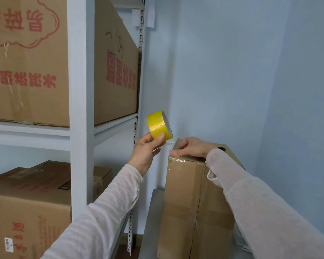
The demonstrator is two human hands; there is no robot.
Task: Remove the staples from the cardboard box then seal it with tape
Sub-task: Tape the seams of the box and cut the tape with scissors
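- The tall white metal shelf rack fills the left side. It carries large brown cartons with red print, which are not part of this work.
- The plain brown cardboard box stands on end on a grey flat surface, just beside the rack and near the pale blue wall. Clear tape already runs down its front seam.
- The step in hand seems to be laying tape over the top. To do it well, I think the tape should be pulled tight and straight along the seam and rubbed down from the fixed end, so that no fold or bubble forms.
- The right hand lies on the top near edge of the box, fingers stretched flat and pressing down, thumb at the corner.
- The left hand is raised beside the box, apart from the right one, wrist bent back. Its thumb and fingers pinch the roll.
- The yellow roll of adhesive tape is held above the top corner of the box.
- A short clear strip of tape reaches from the roll toward that corner.
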